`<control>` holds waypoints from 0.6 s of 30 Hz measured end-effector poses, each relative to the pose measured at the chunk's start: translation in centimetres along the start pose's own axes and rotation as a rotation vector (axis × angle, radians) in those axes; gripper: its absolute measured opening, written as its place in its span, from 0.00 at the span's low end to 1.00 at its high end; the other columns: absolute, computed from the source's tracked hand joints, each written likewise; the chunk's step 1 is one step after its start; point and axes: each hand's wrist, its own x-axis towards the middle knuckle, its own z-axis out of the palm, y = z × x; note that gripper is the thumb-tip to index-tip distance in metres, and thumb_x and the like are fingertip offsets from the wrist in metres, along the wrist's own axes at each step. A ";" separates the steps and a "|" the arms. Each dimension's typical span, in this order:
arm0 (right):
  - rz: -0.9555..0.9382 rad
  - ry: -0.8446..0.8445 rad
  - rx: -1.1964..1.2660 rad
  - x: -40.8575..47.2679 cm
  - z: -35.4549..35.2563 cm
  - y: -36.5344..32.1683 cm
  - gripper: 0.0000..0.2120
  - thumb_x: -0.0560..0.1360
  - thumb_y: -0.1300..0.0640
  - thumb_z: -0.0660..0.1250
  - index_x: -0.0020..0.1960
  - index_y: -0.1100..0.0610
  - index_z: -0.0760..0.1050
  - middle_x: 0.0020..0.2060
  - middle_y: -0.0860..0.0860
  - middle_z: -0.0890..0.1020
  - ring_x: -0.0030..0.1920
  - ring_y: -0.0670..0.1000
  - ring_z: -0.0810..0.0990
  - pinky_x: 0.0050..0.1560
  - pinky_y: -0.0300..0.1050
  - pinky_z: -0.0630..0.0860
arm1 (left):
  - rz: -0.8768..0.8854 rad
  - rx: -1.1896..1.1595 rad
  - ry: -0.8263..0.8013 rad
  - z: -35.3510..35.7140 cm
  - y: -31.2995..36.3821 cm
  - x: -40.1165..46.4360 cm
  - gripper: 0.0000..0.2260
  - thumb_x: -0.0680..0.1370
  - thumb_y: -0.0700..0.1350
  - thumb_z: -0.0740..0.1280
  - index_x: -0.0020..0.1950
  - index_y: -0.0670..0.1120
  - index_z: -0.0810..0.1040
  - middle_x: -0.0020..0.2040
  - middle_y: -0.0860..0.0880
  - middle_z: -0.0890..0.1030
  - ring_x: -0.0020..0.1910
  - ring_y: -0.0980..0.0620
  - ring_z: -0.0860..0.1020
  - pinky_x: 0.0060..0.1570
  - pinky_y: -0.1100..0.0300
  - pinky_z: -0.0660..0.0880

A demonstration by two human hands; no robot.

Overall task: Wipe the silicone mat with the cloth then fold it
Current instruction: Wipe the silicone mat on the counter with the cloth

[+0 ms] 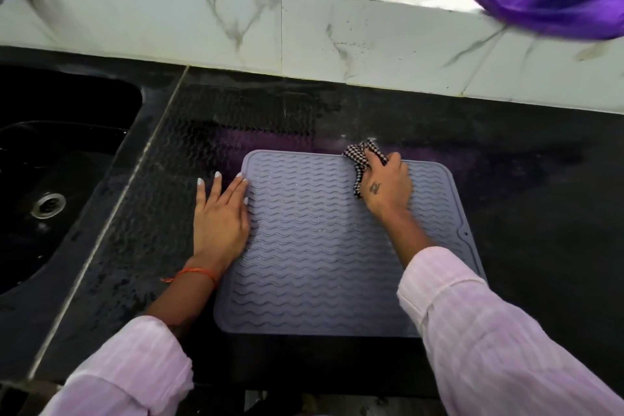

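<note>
Wiping looked underway: the right hand point(385, 184) gripped the cloth point(363, 159) at the far edge of the mat point(317, 246), left hand point(221, 213) flat, folding undone.

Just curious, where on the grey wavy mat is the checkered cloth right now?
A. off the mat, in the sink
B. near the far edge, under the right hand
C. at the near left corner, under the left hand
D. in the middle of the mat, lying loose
B: the right hand grips the checkered cloth at the far edge of the silicone mat, while the left hand lies flat along the mat's left edge.
</note>
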 end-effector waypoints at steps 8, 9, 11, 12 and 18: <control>0.109 0.034 -0.008 0.7 -1.5 7.1 0.21 0.78 0.52 0.57 0.71 0.49 0.65 0.61 0.61 0.67 0.58 0.62 0.69 0.58 0.54 0.69 | 0.004 -0.008 -0.002 -0.1 0.1 -0.1 0.24 0.78 0.49 0.47 0.70 0.43 0.69 0.70 0.47 0.71 0.73 0.39 0.61 0.73 0.47 0.40; 0.136 0.022 -0.024 0.7 -1.7 7.9 0.21 0.78 0.52 0.56 0.71 0.48 0.64 0.62 0.61 0.67 0.59 0.63 0.69 0.58 0.55 0.69 | 0.006 -0.009 0.000 -0.1 0.1 -0.1 0.24 0.78 0.49 0.47 0.70 0.43 0.69 0.70 0.47 0.71 0.73 0.39 0.61 0.73 0.47 0.40; 0.201 0.018 -0.038 0.7 -2.1 9.2 0.21 0.78 0.53 0.56 0.71 0.48 0.65 0.62 0.61 0.66 0.59 0.64 0.68 0.57 0.57 0.69 | 0.006 -0.019 0.008 -0.2 0.1 -0.1 0.24 0.78 0.49 0.47 0.70 0.42 0.70 0.69 0.46 0.71 0.72 0.39 0.61 0.73 0.47 0.40; 0.226 0.027 -0.035 0.7 -2.3 9.9 0.21 0.78 0.53 0.57 0.71 0.48 0.66 0.62 0.62 0.66 0.59 0.64 0.68 0.57 0.58 0.69 | 0.005 -0.027 0.013 -0.2 0.1 -0.1 0.24 0.78 0.49 0.48 0.70 0.42 0.70 0.69 0.46 0.72 0.72 0.38 0.62 0.73 0.47 0.40; 0.408 0.035 0.076 0.2 -3.9 12.1 0.20 0.78 0.55 0.57 0.70 0.51 0.68 0.62 0.64 0.66 0.60 0.67 0.69 0.60 0.58 0.68 | -0.040 -0.083 0.045 -0.4 0.3 -0.3 0.21 0.78 0.45 0.51 0.68 0.40 0.72 0.67 0.44 0.73 0.73 0.40 0.62 0.73 0.48 0.40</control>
